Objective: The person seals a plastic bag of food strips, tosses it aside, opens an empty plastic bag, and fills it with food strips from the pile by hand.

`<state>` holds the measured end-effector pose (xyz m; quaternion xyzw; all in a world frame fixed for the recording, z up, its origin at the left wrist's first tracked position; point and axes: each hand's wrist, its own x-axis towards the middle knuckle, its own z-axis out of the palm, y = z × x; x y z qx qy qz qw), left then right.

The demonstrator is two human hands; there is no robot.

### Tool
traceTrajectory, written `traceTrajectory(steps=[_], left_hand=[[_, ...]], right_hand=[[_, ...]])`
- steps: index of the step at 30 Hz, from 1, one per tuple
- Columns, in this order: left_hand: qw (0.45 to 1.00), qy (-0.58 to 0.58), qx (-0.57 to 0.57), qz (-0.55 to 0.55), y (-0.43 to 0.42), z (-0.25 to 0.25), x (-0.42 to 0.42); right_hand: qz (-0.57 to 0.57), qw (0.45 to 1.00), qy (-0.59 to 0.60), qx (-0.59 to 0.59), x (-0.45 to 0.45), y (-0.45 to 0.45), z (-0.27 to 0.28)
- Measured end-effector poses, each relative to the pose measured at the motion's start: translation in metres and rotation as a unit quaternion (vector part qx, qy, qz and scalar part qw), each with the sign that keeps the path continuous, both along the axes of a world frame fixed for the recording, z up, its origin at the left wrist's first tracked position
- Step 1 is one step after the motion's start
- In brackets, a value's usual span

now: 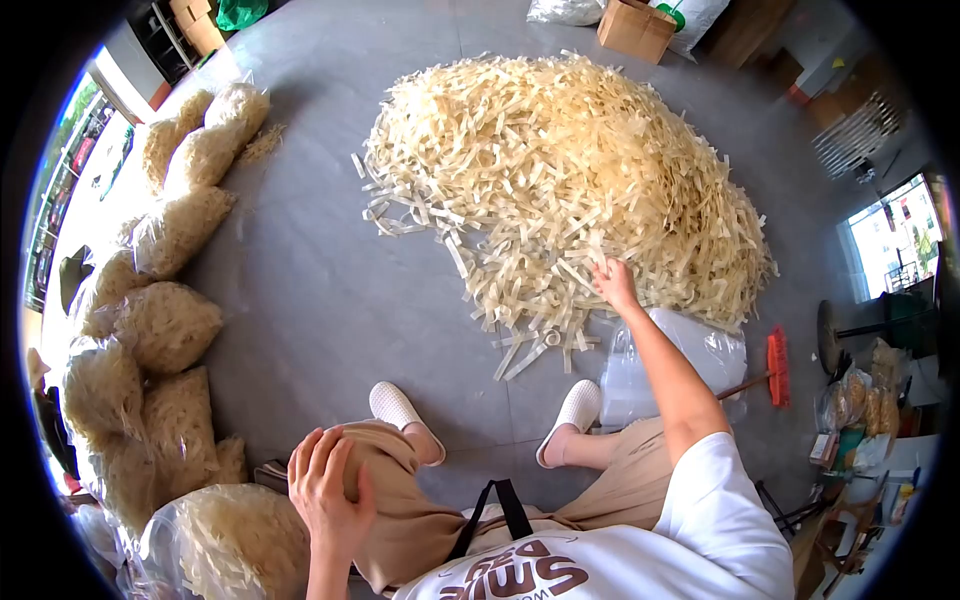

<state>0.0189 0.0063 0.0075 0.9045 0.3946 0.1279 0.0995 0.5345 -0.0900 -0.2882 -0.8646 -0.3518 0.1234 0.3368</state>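
A wide heap of pale yellow, flat strips [560, 150] covers the grey floor ahead. My right hand [614, 283] reaches to the heap's near edge, its fingers bent together around the end of a strip [577, 276]. Beside my right forearm, a stack of clear plastic bags [680, 355] lies on the floor, partly beneath the heap's edge. My left hand [330, 485] rests on my left knee with its fingers spread and holds nothing.
Filled clear bags [168, 325] line the left side. A red broom head [778, 368] lies right of the plastic bags. A cardboard box [637, 30] stands beyond the heap. Shelves with packages [860, 400] are at the right.
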Motion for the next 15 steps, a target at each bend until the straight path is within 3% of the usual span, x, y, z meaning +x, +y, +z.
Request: traceTrajectory(steps=[1, 3, 9, 15], left_hand=[[1.0, -0.008, 0.005, -0.005, -0.001, -0.001, -0.002], [1.0, -0.016, 0.007, -0.008, -0.004, 0.0, -0.004], [0.999, -0.028, 0.013, -0.007, -0.004, -0.002, -0.01], [1.0, -0.001, -0.018, 0.0, 0.003, -0.002, -0.012]], right_hand=[[-0.005, 0.999, 0.009, -0.031, -0.012, 0.001, 0.012], [-0.047, 0.985, 0.167, 0.003, -0.054, -0.004, 0.052], [-0.014, 0.991, 0.063, -0.116, -0.102, -0.027, 0.009], [-0.063, 0.983, 0.061, -0.161, -0.127, -0.041, -0.035]])
